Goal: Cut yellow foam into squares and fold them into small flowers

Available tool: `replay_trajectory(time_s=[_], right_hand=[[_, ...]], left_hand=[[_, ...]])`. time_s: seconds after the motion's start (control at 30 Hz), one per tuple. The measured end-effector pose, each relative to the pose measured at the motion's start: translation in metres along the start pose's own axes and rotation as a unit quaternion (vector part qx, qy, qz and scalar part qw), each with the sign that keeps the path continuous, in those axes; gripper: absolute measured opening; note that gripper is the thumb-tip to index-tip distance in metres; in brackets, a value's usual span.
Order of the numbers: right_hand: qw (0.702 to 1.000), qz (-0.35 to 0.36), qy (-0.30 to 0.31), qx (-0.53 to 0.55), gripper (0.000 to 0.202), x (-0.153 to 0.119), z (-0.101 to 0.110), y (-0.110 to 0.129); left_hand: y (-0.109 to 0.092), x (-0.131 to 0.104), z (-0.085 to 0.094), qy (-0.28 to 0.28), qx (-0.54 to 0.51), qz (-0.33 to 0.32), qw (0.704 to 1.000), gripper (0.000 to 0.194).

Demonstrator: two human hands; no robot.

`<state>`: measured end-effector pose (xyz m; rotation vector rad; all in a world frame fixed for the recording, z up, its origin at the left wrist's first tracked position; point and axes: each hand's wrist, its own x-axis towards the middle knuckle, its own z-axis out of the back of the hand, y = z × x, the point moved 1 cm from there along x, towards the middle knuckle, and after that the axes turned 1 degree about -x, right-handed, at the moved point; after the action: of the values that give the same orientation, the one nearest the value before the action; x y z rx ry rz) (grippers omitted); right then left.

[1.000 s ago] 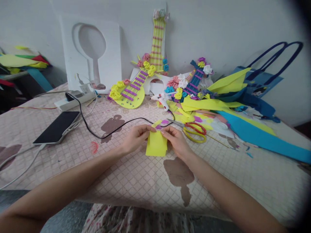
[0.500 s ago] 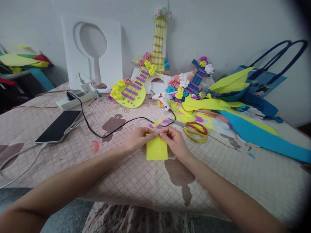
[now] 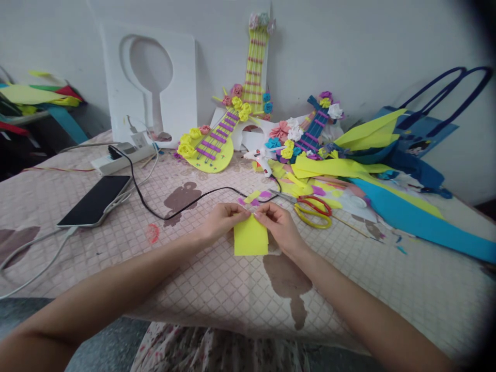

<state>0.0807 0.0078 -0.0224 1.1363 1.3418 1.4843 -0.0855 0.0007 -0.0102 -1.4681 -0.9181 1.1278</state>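
Observation:
A square of yellow crepe paper [image 3: 251,238] hangs from my fingertips over the middle of the table. My left hand [image 3: 223,222] pinches its upper left edge, and my right hand [image 3: 277,222] pinches the upper right edge. The fingertips of both hands almost meet along the top. Just beyond them lie small yellow and purple paper scraps [image 3: 253,197]. To the right of my right hand rest scissors [image 3: 313,211] with red and yellow handles. A white glue gun [image 3: 260,161] lies farther back among the scraps.
Guitar-shaped crafts with paper flowers, one a yellow guitar [image 3: 213,150], stand against the wall. At left are a phone [image 3: 95,201] and a power strip [image 3: 122,159]; a black cable [image 3: 194,199] crosses the table. Blue paper [image 3: 418,222] and a blue bag [image 3: 434,137] occupy the right.
The pinch on the yellow paper has stayed the same, while the paper's lower part has shifted slightly, its right edge now showing a small step. The camera view has moved a little.

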Motion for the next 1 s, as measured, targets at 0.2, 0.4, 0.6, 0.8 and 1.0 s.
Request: replay_trajectory(time_s=[0.2,0.4,0.6,0.8,1.0], right_hand=[[0.996,-0.07,0.01,0.052,0.025,-0.0026,-0.0023,0.0057],[0.997,-0.065,0.003,0.038,0.022,-0.0015,-0.0012,0.0068],[0.998,-0.052,-0.02,0.042,0.018,0.0004,0.004,0.0031],[0.998,-0.038,-0.032,0.044,0.019,0.0013,0.0041,0.005],[0.993,-0.092,0.015,0.079,0.027,0.0008,0.0029,0.0045]], left_hand=[[0.0,0.0006,0.0029,-0.02,0.073,-0.071,0.995,0.029],[-0.001,0.0008,0.003,-0.016,0.014,-0.035,0.999,0.028],[0.0037,0.0058,0.0088,0.036,-0.107,0.045,0.993,0.034],[0.0038,0.0063,0.0102,0.041,-0.123,0.054,0.99,0.039],[-0.0022,0.0033,0.0094,0.025,-0.081,0.027,0.996,0.033]])
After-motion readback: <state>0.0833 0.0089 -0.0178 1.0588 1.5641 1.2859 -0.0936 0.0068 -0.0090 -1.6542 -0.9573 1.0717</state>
